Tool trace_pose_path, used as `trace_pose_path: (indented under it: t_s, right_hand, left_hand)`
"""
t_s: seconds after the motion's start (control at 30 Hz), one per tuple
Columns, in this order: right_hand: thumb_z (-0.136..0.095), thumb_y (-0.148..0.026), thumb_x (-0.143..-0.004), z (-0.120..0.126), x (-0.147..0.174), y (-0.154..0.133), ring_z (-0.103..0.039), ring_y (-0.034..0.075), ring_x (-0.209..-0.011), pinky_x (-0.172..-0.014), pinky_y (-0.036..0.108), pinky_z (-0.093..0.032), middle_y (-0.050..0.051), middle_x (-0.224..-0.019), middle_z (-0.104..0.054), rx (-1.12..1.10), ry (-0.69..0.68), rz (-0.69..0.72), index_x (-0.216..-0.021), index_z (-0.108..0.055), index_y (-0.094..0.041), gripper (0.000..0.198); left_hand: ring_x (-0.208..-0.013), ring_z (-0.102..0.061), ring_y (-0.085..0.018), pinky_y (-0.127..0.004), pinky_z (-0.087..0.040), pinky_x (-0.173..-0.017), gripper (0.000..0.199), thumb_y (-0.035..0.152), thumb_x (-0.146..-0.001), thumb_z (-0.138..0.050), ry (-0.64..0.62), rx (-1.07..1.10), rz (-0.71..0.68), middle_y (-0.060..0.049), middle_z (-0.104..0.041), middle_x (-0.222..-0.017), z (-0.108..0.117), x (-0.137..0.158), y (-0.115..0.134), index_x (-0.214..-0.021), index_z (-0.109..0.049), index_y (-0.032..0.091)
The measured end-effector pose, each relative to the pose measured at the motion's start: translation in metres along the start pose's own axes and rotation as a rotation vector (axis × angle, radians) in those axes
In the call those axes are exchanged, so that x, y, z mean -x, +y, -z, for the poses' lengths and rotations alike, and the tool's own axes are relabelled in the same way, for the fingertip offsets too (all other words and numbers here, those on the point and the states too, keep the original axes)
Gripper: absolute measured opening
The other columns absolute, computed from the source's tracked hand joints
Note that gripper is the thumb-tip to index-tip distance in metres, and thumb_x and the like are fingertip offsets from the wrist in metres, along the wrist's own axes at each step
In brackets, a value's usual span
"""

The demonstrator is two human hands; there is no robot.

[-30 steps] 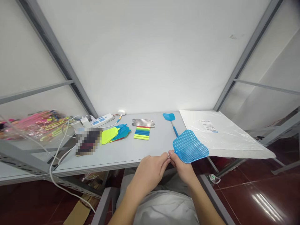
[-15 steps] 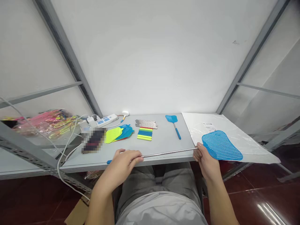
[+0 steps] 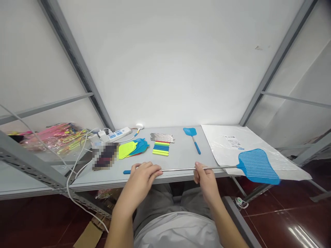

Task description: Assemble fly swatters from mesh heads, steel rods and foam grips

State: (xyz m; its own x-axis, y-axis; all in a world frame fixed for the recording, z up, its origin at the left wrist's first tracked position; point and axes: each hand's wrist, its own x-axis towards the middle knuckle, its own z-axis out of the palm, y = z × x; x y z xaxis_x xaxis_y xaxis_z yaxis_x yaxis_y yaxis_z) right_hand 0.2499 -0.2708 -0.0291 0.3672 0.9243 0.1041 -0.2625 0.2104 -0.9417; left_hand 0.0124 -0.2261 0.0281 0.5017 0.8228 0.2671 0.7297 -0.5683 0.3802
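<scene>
A fly swatter [image 3: 259,166] with a blue mesh head and a long metal rod lies crosswise in both hands above the table's front edge. My left hand [image 3: 144,174] is closed around the rod close to its blue grip, whose end sticks out to the left. My right hand [image 3: 205,174] pinches the rod about midway, and the mesh head reaches out to the right over a white plastic bag. Behind, a shorter blue fly swatter [image 3: 193,139] rests on the table. Left of it lie several metal rods [image 3: 161,137] and a row of coloured handle grips [image 3: 160,148].
Yellow and blue swatter heads [image 3: 128,150] are piled at the left, beside a blurred dark object [image 3: 105,156] and a power strip [image 3: 116,134] with cables. The white plastic bag [image 3: 224,137] covers the table's right end. Metal shelf posts [image 3: 99,110] frame both sides.
My right hand has slid left along the rod, away from the mesh head. The swatter's head now sits farther right, with more of the rod showing. My left hand keeps its hold.
</scene>
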Motion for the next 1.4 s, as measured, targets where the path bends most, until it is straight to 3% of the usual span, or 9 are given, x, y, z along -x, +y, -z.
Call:
trace_pose_path:
  t_s: [0.27,0.37,0.43,0.53,0.63,0.83,1.0,1.2,1.4]
  right_hand:
    - [-0.056,-0.045,-0.089,-0.003,0.001,0.002,-0.024,0.008,-0.048,-0.044,0.025,-0.025,-0.008,-0.052,-0.024,-0.061,0.010,-0.003,-0.056,-0.033,-0.022,0.047]
    - [-0.055,-0.045,-0.090,0.005,-0.001,-0.002,-0.024,0.009,-0.049,-0.045,0.025,-0.025,-0.008,-0.054,-0.023,-0.078,0.058,0.028,-0.056,-0.032,-0.022,0.047]
    - [-0.054,-0.044,-0.091,0.007,-0.001,-0.004,-0.025,0.009,-0.050,-0.046,0.025,-0.025,-0.007,-0.055,-0.023,-0.086,0.086,0.050,-0.057,-0.031,-0.022,0.047]
    - [-0.053,-0.044,-0.092,0.004,0.003,-0.006,-0.024,0.010,-0.052,-0.047,0.026,-0.025,-0.007,-0.057,-0.023,-0.109,0.114,0.078,-0.059,-0.031,-0.022,0.046]
    - [-0.053,-0.044,-0.092,-0.001,0.006,-0.005,-0.023,0.010,-0.052,-0.047,0.026,-0.025,-0.007,-0.057,-0.022,-0.123,0.101,0.076,-0.059,-0.032,-0.022,0.045]
    - [-0.055,-0.044,-0.091,-0.004,0.009,0.000,-0.025,0.010,-0.051,-0.047,0.026,-0.025,-0.007,-0.055,-0.022,-0.116,0.002,0.015,-0.057,-0.031,-0.022,0.046]
    - [-0.054,-0.046,-0.091,-0.001,0.009,0.000,-0.023,0.010,-0.050,-0.047,0.026,-0.025,-0.007,-0.054,-0.022,-0.064,-0.134,-0.050,-0.055,-0.033,-0.022,0.047]
    - [-0.059,-0.046,-0.087,0.007,0.006,-0.008,-0.020,0.010,-0.051,-0.046,0.026,-0.025,-0.008,-0.055,-0.019,-0.042,-0.077,-0.074,-0.056,-0.030,-0.023,0.048]
    - [-0.064,-0.041,-0.084,0.043,-0.010,-0.027,-0.021,0.009,-0.049,-0.045,0.026,-0.025,-0.008,-0.053,-0.018,-0.088,0.130,-0.078,-0.052,-0.028,-0.023,0.052]
  left_hand:
    - [-0.093,-0.056,-0.022,-0.051,-0.016,-0.105,0.014,0.034,-0.093,-0.053,0.312,0.001,-0.107,-0.003,-0.066,-0.093,-0.025,-0.009,0.043,-0.097,-0.065,0.029]
    - [-0.087,-0.056,-0.022,-0.049,-0.025,-0.098,0.011,0.032,-0.089,-0.059,0.634,0.279,-0.121,-0.004,-0.066,-0.091,-0.053,-0.006,0.040,-0.092,-0.069,0.029]
    - [-0.065,-0.050,-0.018,-0.040,-0.034,-0.080,0.026,0.040,-0.087,-0.058,0.770,0.688,-0.172,-0.003,-0.060,-0.067,-0.078,-0.002,0.040,-0.067,-0.065,0.025]
    - [-0.050,-0.038,-0.014,-0.033,-0.031,-0.060,0.049,0.055,-0.086,-0.054,0.613,1.059,-0.160,-0.001,-0.044,-0.049,-0.109,0.002,0.050,-0.051,-0.053,0.021]
    - [-0.052,-0.037,-0.013,-0.029,-0.028,-0.052,0.050,0.061,-0.090,-0.042,0.484,1.197,-0.055,-0.001,-0.045,-0.059,-0.119,-0.002,0.066,-0.069,-0.059,0.019]
    - [-0.047,-0.023,-0.008,-0.022,-0.020,-0.043,0.046,0.056,-0.096,-0.031,0.421,1.468,0.168,0.005,-0.030,-0.059,-0.095,-0.020,0.066,-0.067,-0.034,0.021]
    - [-0.046,-0.022,-0.006,-0.020,-0.017,-0.043,0.046,0.050,-0.089,-0.052,0.340,1.650,0.332,0.006,-0.030,-0.055,-0.080,-0.023,0.052,-0.060,-0.033,0.019]
    - [-0.045,-0.022,-0.005,-0.018,-0.016,-0.041,0.044,0.041,-0.083,-0.060,0.433,1.657,0.405,0.008,-0.026,-0.053,-0.069,-0.023,0.037,-0.056,-0.032,0.019]
    - [-0.042,-0.021,-0.005,-0.019,-0.017,-0.039,0.044,0.035,-0.083,-0.060,0.651,1.655,0.427,0.008,-0.024,-0.051,-0.041,-0.021,0.007,-0.055,-0.030,0.019]
